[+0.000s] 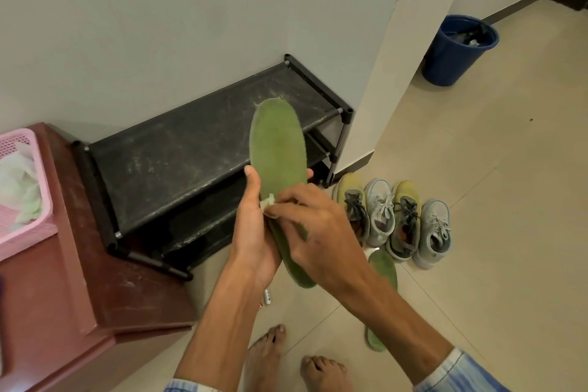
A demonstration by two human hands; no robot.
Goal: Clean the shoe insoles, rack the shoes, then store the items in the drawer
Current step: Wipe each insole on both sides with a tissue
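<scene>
My left hand (pixel 254 232) grips a green insole (pixel 278 143) from below, thumb on its left edge, and holds it upright over the black shoe rack (pixel 178 153). Over the insole's lower half my right hand (pixel 315 229) pinches a small white wipe (pixel 268 200) against the surface. A second green insole (pixel 383 267) lies on the tiled floor, partly hidden behind my right forearm. Several shoes (pixel 394 219), yellow-green and pale blue-grey, stand in a row on the floor to the right of the rack.
A reddish-brown drawer cabinet (pixel 79 289) stands at the left with a pink basket (pixel 35 223) of crumpled wipes on top. A blue bin (pixel 458 51) sits at the far right by the wall. A small tube (pixel 267 296) lies on the floor near my bare feet.
</scene>
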